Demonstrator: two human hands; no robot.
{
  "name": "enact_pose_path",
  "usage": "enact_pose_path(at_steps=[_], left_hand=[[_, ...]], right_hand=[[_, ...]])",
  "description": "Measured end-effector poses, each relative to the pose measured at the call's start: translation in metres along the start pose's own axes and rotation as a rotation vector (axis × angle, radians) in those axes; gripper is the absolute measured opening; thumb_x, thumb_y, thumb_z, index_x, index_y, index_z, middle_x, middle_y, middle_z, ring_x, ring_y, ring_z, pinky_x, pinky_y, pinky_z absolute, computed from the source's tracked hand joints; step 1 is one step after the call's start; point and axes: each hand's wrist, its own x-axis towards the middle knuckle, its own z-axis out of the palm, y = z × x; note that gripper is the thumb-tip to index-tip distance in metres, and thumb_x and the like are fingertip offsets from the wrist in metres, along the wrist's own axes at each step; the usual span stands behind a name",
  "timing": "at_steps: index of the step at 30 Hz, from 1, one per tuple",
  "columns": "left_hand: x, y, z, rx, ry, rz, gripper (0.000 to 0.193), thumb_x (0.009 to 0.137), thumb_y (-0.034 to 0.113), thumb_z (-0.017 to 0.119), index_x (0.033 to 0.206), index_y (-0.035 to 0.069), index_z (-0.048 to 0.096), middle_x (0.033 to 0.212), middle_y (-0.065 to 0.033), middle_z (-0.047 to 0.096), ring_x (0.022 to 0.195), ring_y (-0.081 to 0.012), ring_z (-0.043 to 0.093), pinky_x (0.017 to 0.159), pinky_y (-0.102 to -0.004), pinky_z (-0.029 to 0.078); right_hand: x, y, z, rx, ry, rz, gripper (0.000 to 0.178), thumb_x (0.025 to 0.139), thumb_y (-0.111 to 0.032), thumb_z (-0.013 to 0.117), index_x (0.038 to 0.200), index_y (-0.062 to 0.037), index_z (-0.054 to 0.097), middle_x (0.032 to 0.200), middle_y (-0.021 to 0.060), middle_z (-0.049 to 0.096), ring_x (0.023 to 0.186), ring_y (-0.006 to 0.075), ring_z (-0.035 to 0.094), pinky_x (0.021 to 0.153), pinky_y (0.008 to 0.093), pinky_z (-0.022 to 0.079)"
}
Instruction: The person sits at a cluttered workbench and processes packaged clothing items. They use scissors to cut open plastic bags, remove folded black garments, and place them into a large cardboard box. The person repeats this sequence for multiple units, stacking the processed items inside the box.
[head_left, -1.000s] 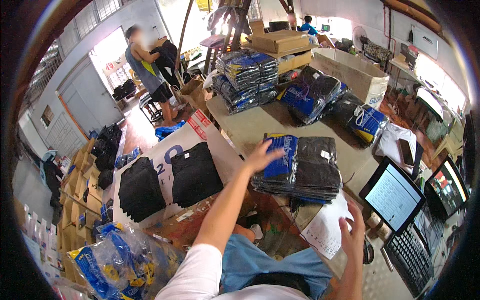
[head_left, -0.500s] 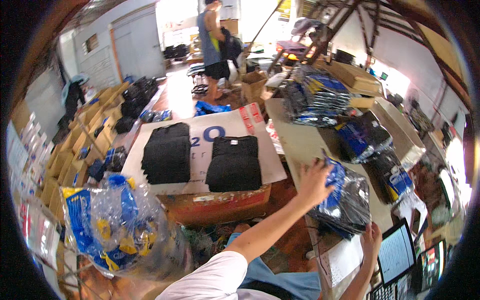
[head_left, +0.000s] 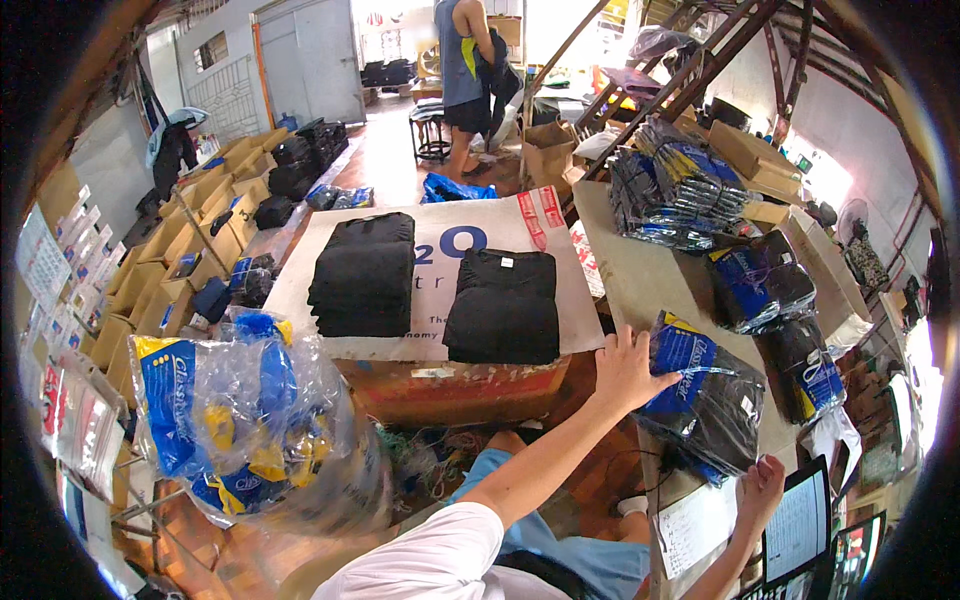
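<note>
A folded black garment in a clear plastic bag with a blue and yellow panel (head_left: 715, 400) lies on the long table to the right. My left hand (head_left: 628, 372) is at its left edge, fingers spread, the thumb touching the blue panel. At the bag's near right corner my right hand (head_left: 763, 488) has its fingers closed on the plastic. Two stacks of folded black garments, the left stack (head_left: 362, 275) and the right stack (head_left: 503, 308), rest on a cardboard-covered surface (head_left: 290, 315) in front of me.
Left of me stands a big clear sack (head_left: 350, 470) of blue and yellow plastic bags. Bagged garments (head_left: 670, 190) are piled at the far right. Near my right hand are a paper sheet (head_left: 695, 525) and a laptop (head_left: 797, 525). A person (head_left: 462, 80) stands at the back.
My left hand has moved off the top of the bagged garment to its left edge. The blue panel now shows more fully. The whole view has shifted slightly.
</note>
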Motion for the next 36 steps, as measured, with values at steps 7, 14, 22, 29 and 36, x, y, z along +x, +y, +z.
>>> enact_pose_path(at_steps=[7, 14, 22, 29, 36], left_hand=[[-0.028, -0.010, 0.017, -0.272, 0.169, 0.300, 0.041, 0.079, 0.036, 0.071, 0.098, -0.001, 0.066, 0.105, -0.0110, 0.055, 0.096, -0.0277, 0.056, 0.080, -0.0403, 0.048], [-0.080, -0.042, 0.035, -0.720, 0.165, 0.298, 0.027, 0.083, 0.018, 0.070, 0.104, 0.002, 0.065, 0.108, -0.0124, 0.058, 0.099, -0.0250, 0.058, 0.087, -0.0346, 0.046], [-0.072, -0.009, 0.064, -0.641, 0.196, 0.006, 0.065, 0.080, 0.036, 0.070, 0.126, -0.002, 0.043, 0.122, -0.0215, 0.048, 0.117, -0.0349, 0.045, 0.102, -0.0418, 0.033], [-0.052, -0.025, 0.036, -0.396, 0.044, 0.079, 0.075, 0.078, 0.033, 0.074, 0.132, 0.000, 0.034, 0.134, -0.0223, 0.037, 0.124, -0.0357, 0.038, 0.105, -0.0413, 0.031], [-0.101, 0.024, -0.119, -0.260, -0.687, 0.556, 0.077, 0.070, 0.027, 0.076, 0.135, 0.006, 0.042, 0.133, -0.0158, 0.047, 0.119, -0.0331, 0.048, 0.100, -0.0421, 0.039]], right_hand=[[0.001, -0.003, -0.006, 0.847, -0.115, 0.589, 0.046, 0.093, -0.039, 0.055, 0.122, -0.0041, 0.052, 0.097, 0.0099, 0.062, 0.079, 0.0195, 0.063, 0.071, 0.0321, 0.053], [-0.031, -0.011, 0.000, 0.669, -0.095, 0.504, 0.035, 0.091, -0.025, 0.060, 0.117, -0.0020, 0.057, 0.107, 0.0063, 0.061, 0.095, 0.0150, 0.057, 0.085, 0.0291, 0.044], [-0.042, -0.017, 0.011, 0.689, -0.050, 0.438, 0.063, 0.085, -0.012, 0.066, 0.138, 0.0021, 0.034, 0.127, 0.0107, 0.049, 0.110, 0.0179, 0.050, 0.097, 0.0300, 0.037], [-0.028, -0.037, 0.012, 0.708, -0.089, 0.429, 0.067, 0.084, 0.000, 0.063, 0.142, -0.0005, 0.029, 0.128, 0.0102, 0.049, 0.112, 0.0170, 0.048, 0.095, 0.0294, 0.038], [-0.075, -0.112, 0.007, 0.252, -0.590, -0.148, 0.034, 0.064, 0.004, 0.072, 0.096, -0.0038, 0.067, 0.087, 0.0102, 0.064, 0.081, 0.0270, 0.063, 0.074, 0.0293, 0.049]])
